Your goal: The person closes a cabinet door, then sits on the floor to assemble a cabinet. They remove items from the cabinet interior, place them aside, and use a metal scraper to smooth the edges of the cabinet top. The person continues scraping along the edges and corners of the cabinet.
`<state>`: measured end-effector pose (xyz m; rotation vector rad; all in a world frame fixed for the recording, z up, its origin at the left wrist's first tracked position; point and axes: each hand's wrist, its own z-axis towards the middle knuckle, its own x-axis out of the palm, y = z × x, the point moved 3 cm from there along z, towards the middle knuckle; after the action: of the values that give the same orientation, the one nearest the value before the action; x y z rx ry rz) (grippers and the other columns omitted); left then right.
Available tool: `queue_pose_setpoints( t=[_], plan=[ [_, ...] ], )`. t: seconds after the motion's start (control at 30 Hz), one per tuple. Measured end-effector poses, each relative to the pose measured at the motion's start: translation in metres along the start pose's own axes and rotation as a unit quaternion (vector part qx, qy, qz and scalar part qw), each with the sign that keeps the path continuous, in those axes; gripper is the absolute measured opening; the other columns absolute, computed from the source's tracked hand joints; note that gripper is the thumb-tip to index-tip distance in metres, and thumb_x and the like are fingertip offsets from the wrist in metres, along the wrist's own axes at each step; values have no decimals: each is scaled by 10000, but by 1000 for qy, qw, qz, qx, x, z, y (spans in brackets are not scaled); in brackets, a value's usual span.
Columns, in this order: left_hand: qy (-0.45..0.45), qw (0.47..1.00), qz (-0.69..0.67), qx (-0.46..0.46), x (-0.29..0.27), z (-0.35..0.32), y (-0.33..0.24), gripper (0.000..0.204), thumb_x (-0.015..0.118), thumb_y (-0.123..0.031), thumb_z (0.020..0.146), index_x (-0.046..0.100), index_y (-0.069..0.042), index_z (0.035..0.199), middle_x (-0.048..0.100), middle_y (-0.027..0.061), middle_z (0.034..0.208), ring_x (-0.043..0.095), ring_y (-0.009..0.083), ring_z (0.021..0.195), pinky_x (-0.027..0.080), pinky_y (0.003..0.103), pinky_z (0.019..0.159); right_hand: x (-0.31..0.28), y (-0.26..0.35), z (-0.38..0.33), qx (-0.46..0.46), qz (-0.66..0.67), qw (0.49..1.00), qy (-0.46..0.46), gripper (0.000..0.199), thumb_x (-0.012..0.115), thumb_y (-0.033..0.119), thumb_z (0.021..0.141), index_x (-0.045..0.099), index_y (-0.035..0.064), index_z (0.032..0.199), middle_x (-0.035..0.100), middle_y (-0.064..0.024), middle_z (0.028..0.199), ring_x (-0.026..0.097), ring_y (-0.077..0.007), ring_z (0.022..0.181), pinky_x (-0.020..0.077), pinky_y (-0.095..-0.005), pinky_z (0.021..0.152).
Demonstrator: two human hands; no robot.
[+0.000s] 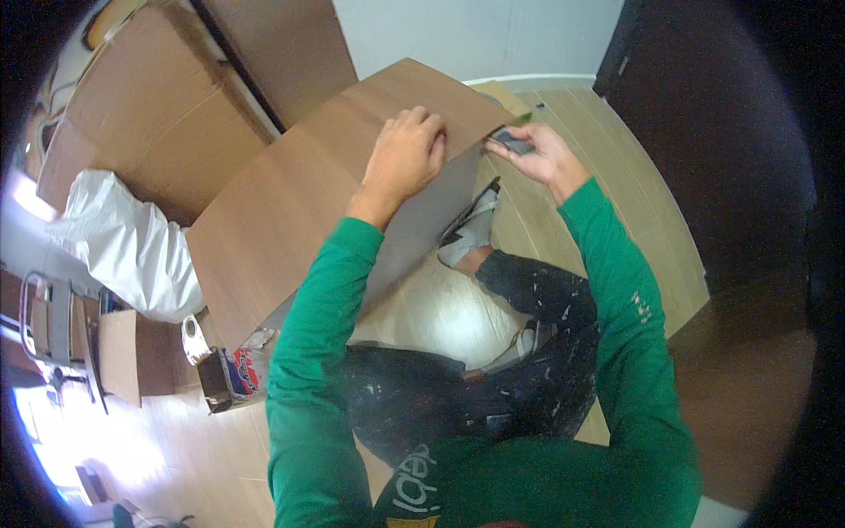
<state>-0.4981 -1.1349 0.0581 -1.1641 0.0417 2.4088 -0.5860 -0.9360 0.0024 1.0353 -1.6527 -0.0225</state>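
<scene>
The right hand (550,160) pinches a small grey block (514,141) against the right edge of the wood-grain panel (290,202); the left hand (405,160), fingers curled, is over its face, grip unclear. White lettering (417,480) marks the green shirt (546,484); red-and-blue print covers a carton (247,370) near the panel's near corner.

I see large brown cardboard (167,106) at the left | white crumpled sack (132,242) just beside it | smaller carton (121,352) nearby | dark panel (704,132) at the right | pale plank floor (634,185)
</scene>
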Motion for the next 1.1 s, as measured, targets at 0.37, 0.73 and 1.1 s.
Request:
queue_pose_setpoints(
  t=[0.37, 0.73, 1.1],
  plan=[
    [6, 1000, 14, -1, 2, 8, -2, 128, 608, -135, 910, 667, -39, 973, 630, 149, 971, 607, 356, 973, 481, 470, 870, 5, 13, 14, -3, -65, 998, 18, 377, 382, -45, 948, 401, -191, 1296, 380, -349, 1427, 467, -501, 1328, 471, -564, 1137],
    [9, 1000, 4, -7, 2, 7, -3, 123, 603, -130, 909, 672, -39, 954, 626, 145, 956, 604, 351, 971, 479, 466, 866, -3, 33, 15, 75, -115, 988, 75, 398, 327, -74, 950, 370, -208, 1322, 435, -333, 1387, 480, -473, 1336, 476, -517, 1146],
    [20, 1000, 5, -17, 1, 7, -2, 126, 595, -125, 897, 668, -37, 950, 629, 146, 963, 609, 343, 963, 484, 469, 867, -13, 40, 23, 13, -68, 997, 15, 456, 338, -70, 937, 337, -248, 1356, 424, -371, 1404, 483, -485, 1336, 447, -513, 1172]
  ],
)
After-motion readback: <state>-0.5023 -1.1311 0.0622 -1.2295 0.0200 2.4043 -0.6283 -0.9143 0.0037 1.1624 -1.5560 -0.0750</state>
